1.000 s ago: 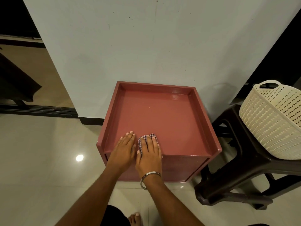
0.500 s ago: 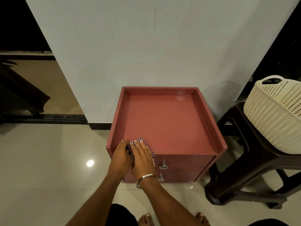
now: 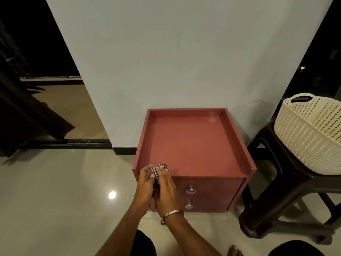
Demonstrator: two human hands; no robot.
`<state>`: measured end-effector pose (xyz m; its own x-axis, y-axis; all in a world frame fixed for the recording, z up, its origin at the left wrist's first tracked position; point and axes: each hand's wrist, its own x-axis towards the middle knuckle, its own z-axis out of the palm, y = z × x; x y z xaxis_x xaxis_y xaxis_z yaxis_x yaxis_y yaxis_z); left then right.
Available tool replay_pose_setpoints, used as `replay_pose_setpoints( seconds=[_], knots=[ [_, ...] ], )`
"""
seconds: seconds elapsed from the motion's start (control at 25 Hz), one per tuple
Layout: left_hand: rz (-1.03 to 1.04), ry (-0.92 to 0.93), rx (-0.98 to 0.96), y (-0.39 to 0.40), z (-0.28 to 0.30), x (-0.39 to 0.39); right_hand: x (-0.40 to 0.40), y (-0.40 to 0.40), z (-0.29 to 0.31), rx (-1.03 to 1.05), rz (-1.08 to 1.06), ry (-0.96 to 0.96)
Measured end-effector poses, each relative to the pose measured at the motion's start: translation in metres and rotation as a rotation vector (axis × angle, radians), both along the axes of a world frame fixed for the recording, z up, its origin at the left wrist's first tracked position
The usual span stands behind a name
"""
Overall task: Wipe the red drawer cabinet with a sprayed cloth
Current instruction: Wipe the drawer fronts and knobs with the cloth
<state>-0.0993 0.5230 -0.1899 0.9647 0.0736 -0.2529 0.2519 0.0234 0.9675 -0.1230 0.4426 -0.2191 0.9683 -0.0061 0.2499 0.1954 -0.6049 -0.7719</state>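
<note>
At the near-left corner of the red drawer cabinet (image 3: 191, 145), the right hand (image 3: 166, 187) lies flat with fingers together, pressing a small checked cloth (image 3: 159, 168) over the front edge; the cloth shows just past the fingertips on the top and also beneath the palm, so it runs front to back, folded over the lip from the recessed top down onto the front face. The left hand (image 3: 144, 183) sits touching the right one on its left, fingers curled around the cabinet's corner and thumb against the cloth's edge; how firmly it grips cannot be told. A metal bangle (image 3: 171, 214) rings the right wrist. Just right of the hands, two round metal knobs (image 3: 190, 191) stand one above the other on the front face. Beyond the fingertips stretches the raised-rim top, its back against a pale wall (image 3: 184, 61). The cabinet stands on glossy cream floor tiles (image 3: 64, 191). Well to the right, a cream perforated basket (image 3: 311, 135) rests on a dark plastic stool (image 3: 287, 196). Far left, a dark doorway opens.
</note>
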Motion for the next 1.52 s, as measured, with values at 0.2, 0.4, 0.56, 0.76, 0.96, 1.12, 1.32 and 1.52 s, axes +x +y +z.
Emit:
replay_pose_setpoints(
  seconds=[0.2,0.4,0.56,0.76,0.96,1.12,1.32,1.52],
  knots=[
    [-0.05,0.053,-0.057,-0.019,0.013,-0.02,-0.021,-0.018,0.007,-0.003,0.007,0.041],
    [-0.015,0.016,0.069,-0.031,0.024,-0.035,-0.035,-0.044,0.013,0.071,0.085,0.094],
    [-0.049,0.003,0.154,-0.038,0.027,-0.046,-0.04,-0.067,0.016,0.063,0.002,0.042],
    [-0.121,-0.005,0.218,-0.049,0.005,-0.051,-0.039,-0.083,0.006,0.155,-0.143,0.016],
    [-0.175,-0.03,0.226,-0.061,-0.027,-0.045,-0.031,-0.1,-0.018,0.162,-0.144,0.22],
    [-0.209,-0.028,0.234,-0.066,-0.05,-0.044,-0.029,-0.113,-0.038,0.212,-0.198,0.306],
    [-0.235,0.053,0.241,-0.07,-0.077,-0.042,-0.034,-0.121,-0.057,0.289,-0.326,0.348],
    [-0.395,0.206,0.379,-0.077,-0.102,-0.036,-0.039,-0.125,-0.087,0.445,-0.405,0.436]
  ],
)
